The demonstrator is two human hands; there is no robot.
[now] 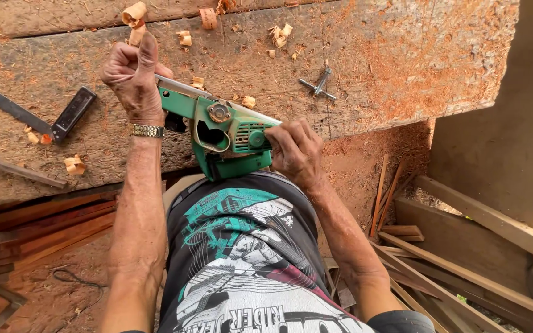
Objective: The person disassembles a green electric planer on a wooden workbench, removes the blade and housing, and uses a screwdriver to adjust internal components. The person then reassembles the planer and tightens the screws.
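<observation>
Head view showed my left hand (132, 77) and right hand (294, 151) clamped on the green electric planer (226, 139); shavings (134, 13) littered the workbench (371, 55), planing seemingly paused.

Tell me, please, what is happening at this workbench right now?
A person stands at a sawdust-covered wooden bench, holding a green electric planer on its side against the front edge. The left hand grips the front end, and the right hand rests on the motor housing. Curled wood shavings, a try square and a small metal key lie on the bench.
</observation>
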